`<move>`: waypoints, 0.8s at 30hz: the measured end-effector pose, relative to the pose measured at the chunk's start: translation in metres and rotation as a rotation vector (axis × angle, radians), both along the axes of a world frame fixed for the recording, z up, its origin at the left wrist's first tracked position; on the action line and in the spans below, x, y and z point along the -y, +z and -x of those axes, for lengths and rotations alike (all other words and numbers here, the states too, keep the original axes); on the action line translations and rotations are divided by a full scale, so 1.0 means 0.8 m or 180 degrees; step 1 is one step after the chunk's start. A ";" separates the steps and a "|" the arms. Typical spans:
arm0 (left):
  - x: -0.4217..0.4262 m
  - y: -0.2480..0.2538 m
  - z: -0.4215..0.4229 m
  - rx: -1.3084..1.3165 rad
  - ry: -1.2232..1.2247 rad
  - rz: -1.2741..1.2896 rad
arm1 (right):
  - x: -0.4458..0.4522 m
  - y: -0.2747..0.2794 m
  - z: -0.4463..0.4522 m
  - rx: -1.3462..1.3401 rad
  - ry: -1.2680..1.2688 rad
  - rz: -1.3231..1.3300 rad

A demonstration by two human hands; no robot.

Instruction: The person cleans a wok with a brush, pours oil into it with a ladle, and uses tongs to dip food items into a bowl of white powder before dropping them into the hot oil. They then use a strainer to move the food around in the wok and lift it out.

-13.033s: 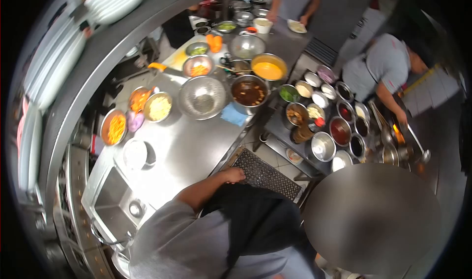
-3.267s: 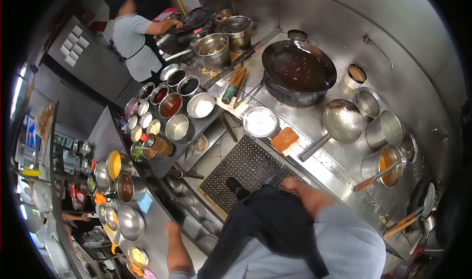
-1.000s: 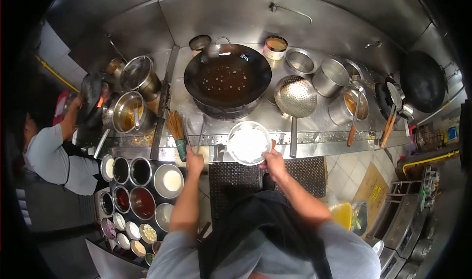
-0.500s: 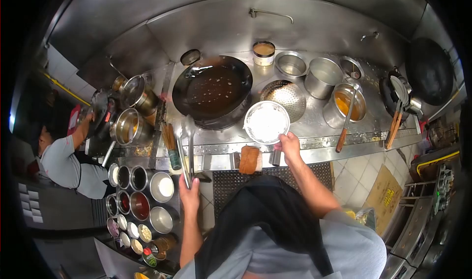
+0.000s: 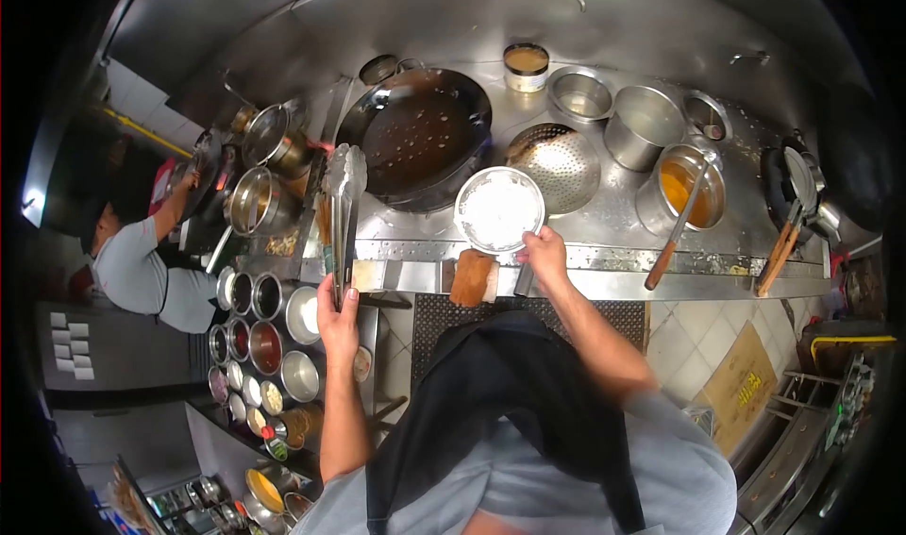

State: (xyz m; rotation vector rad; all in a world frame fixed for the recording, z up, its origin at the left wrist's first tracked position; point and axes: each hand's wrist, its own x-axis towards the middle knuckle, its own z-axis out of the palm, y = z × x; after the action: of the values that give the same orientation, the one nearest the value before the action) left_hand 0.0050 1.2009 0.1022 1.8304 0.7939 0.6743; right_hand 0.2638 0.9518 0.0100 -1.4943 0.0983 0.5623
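My left hand (image 5: 338,326) grips a pair of metal tongs (image 5: 347,181), scalloped ends upward, left of the wok. My right hand (image 5: 545,254) holds the near right rim of a round metal bowl (image 5: 464,233). White contents fill the bowl, too bright to make out as powder or liquid. The bowl is over the counter's front part, overlapping a perforated strainer (image 5: 578,178) behind it. A large dark wok (image 5: 415,125) with a little liquid or residue sits behind the tongs. Partly hidden by the tongs is a bamboo brush (image 5: 324,228).
Pots (image 5: 645,125) and a can (image 5: 526,68) stand along the back. A ladle (image 5: 681,219) leans in a pot of orange liquid. A brown block-like piece (image 5: 471,278) lies on the front ledge. Ingredient tins (image 5: 299,376) stand at left, beyond which a co-worker (image 5: 142,266) works.
My left hand has lifted the tongs up and slightly left, and their arms appear closer together. The bowl has shifted slightly left and up in view. The whole view has turned a little.
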 end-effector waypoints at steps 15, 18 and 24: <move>-0.061 -0.044 0.191 -0.0178 0.0513 0.0103 | -0.190 -0.147 0.176 -0.0771 0.0554 0.0270; -0.069 -0.049 0.208 -0.0244 0.0406 0.0220 | -0.204 -0.166 0.196 -0.0653 0.0509 0.0512; -0.089 -0.057 0.218 -0.0373 0.0157 0.0451 | -0.204 -0.175 0.213 -0.0713 -0.0055 0.0549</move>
State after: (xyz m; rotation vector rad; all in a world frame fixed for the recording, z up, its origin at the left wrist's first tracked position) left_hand -0.1698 1.2722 0.0570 1.7379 0.9429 0.5319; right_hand 0.0934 1.1154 -0.1300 -1.5912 0.3409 0.7204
